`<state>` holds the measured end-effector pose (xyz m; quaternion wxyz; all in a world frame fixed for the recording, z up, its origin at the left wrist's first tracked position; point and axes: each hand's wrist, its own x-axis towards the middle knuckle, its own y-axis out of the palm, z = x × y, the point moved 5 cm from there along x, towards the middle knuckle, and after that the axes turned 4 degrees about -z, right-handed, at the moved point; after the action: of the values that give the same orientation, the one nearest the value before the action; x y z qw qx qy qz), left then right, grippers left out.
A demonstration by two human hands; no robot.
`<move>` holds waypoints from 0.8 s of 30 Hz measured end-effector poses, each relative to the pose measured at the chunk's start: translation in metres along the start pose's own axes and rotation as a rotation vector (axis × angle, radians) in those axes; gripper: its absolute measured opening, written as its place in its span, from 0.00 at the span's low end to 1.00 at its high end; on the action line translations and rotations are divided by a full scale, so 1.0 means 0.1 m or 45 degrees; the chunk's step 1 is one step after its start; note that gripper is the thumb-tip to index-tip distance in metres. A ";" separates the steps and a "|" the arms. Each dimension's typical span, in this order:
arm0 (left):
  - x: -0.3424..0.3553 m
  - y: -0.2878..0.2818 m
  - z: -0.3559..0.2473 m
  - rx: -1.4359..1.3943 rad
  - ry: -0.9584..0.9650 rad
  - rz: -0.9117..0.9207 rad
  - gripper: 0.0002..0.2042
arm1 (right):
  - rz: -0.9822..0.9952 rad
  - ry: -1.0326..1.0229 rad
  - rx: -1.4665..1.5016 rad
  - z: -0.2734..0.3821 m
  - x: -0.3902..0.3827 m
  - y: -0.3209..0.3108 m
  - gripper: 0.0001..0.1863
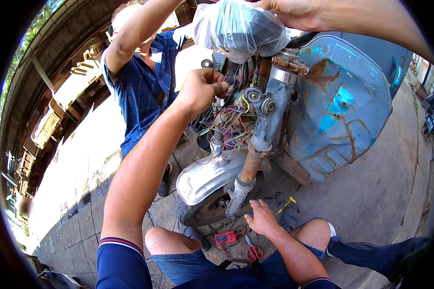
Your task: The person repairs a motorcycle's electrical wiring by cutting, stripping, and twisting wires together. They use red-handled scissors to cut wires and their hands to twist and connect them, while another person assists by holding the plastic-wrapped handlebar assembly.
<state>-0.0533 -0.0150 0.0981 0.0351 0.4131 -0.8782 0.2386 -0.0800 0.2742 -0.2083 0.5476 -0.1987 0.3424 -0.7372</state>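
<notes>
My left hand (201, 92) is raised beside the front of a worn motor scooter, thumb and fingers pinched together. Whatever they hold is too small to make out. Just right of it hangs a tangle of coloured wires (234, 120) in front of the blue-grey steering column (270, 113). My right hand (264, 219) is low, beside the front wheel (205, 212), with its fingers stretched apart above the ground. A small blue thing shows near its fingertips; I cannot tell whether they touch. Above the wires sits a rounded part wrapped in clear plastic (241, 31).
Another person's hand (294, 12) rests on the wrapped part from the upper right. A person in a blue shirt (142, 82) stands at the left. Red-handled scissors (254, 252), a red meter (226, 237) and a yellow-handled tool (287, 204) lie on the ground. The rusty leg shield (342, 106) stands right.
</notes>
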 end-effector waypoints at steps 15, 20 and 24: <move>-0.01 0.06 0.01 -0.093 -0.128 0.000 0.08 | -0.015 -0.020 -0.046 0.01 -0.01 0.01 0.31; 0.05 0.09 0.02 0.020 -0.148 0.030 0.09 | -0.015 -0.014 -0.015 -0.05 0.00 0.03 0.31; 0.06 0.08 0.08 -0.162 -0.325 0.015 0.10 | -0.012 -0.012 -0.004 -0.02 0.00 0.02 0.31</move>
<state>-0.0622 -0.0188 0.0900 -0.0524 0.4318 -0.8913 0.1282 -0.0804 0.2747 -0.2112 0.5453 -0.2046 0.3401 -0.7383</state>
